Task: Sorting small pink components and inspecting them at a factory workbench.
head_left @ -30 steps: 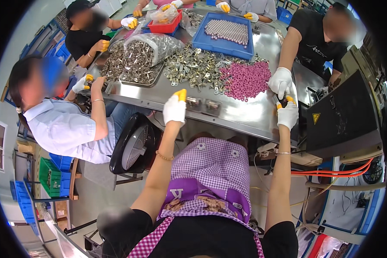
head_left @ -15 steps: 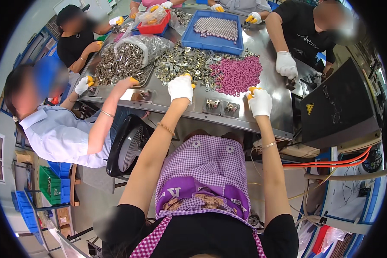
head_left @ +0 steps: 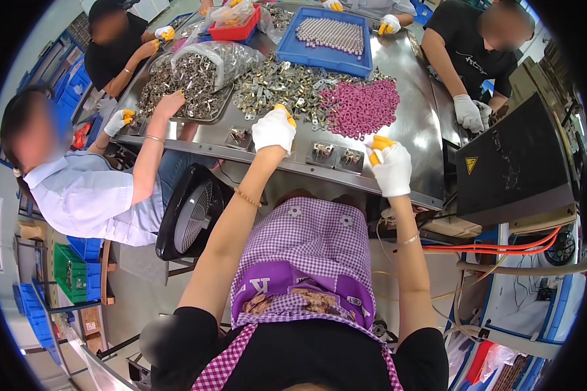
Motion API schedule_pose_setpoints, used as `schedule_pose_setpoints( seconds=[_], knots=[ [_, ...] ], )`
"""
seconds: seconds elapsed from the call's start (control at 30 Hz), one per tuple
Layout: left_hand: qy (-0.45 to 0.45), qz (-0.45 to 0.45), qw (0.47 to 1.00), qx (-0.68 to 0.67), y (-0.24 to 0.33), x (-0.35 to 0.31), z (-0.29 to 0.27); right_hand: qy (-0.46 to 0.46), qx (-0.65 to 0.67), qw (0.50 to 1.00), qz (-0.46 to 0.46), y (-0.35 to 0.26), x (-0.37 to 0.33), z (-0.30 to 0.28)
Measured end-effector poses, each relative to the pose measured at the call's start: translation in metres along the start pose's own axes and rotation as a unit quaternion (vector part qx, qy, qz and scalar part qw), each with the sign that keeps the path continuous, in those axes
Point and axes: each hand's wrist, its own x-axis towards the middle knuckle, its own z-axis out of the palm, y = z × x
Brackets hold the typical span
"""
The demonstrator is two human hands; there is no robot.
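My left hand point(head_left: 274, 131), in a white glove with yellow fingertips, is at the near edge of a heap of small metal parts point(head_left: 267, 91). Its fingers are curled closed, and whatever they hold is hidden. On the right, my gloved right hand point(head_left: 391, 168) hovers by the table's front edge, just below a pile of pink rings point(head_left: 361, 107). Thumb and fingers are drawn together there; anything between them is too small to make out. Between my hands, two small metal fixtures point(head_left: 321, 153) sit side by side at the table edge, each with a part on it.
A blue tray point(head_left: 285, 54) of neatly rowed pieces stands behind the piles, near a red bin point(head_left: 249, 29). Co-workers sit to the left, right and far side. A dark machine box point(head_left: 518, 166) stands at right, a black fan point(head_left: 192, 212) below the table at left.
My right hand has drawn back from the pink rings toward me. My left hand stays almost where it was. The left co-worker's hand has moved onto the metal heap; the right co-worker's hands are now together.
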Motion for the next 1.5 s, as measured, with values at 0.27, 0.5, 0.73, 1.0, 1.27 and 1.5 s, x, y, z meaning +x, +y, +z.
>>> schedule_pose_setpoints(
  seconds=[0.27, 0.5, 0.73, 1.0, 1.27, 1.5],
  knots=[
    [-0.017, 0.039, 0.962, -0.270, 0.007, -0.016, -0.007, -0.154, 0.050, 0.985, -0.052, -0.002, 0.010, -0.001],
    [-0.109, 0.059, 0.949, -0.291, 0.051, -0.054, -0.035, -0.161, 0.203, 0.964, -0.056, 0.028, 0.010, 0.025],
    [0.030, 0.204, 0.978, -0.022, 0.073, -0.063, 0.004, -0.153, 0.289, 0.937, 0.122, 0.007, 0.003, 0.024],
    [0.017, 0.290, 0.957, 0.029, 0.067, -0.056, 0.016, -0.065, 0.172, 0.982, -0.054, 0.005, -0.019, 0.021],
    [-0.014, 0.234, 0.972, 0.003, 0.059, -0.054, -0.004, -0.030, 0.047, 0.994, -0.098, 0.007, -0.014, 0.006],
    [-0.068, -0.061, 0.979, -0.179, 0.006, -0.067, 0.015, -0.035, -0.070, 0.986, 0.150, 0.052, -0.002, -0.019]
  ],
)
